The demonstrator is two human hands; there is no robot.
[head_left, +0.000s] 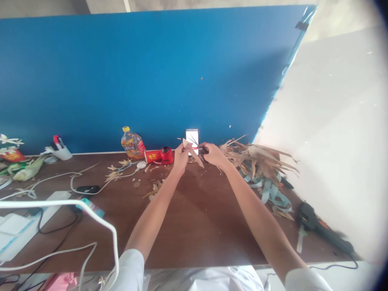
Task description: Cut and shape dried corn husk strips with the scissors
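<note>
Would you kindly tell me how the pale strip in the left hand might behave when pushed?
The strip is probably light, as it looks narrow and thin. It seems fairly stiff, since its free end juts from the left hand without visible drooping. Its dry, tan look suggests it might split if bent sharply.

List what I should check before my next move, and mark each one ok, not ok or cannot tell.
1. Husk strip held in the left hand: ok.
2. Scissors held in the right hand: ok.
3. Left hand safely apart from the scissors' blades: cannot tell; they are close together and too small to judge.
4. Phone screen lit: ok.
5. Phone in full view: not ok; the scissors cross in front of it.
6. Glue gun apart from both hands: ok; it lies at the table's right side. Whether it is hot: cannot tell.
</note>
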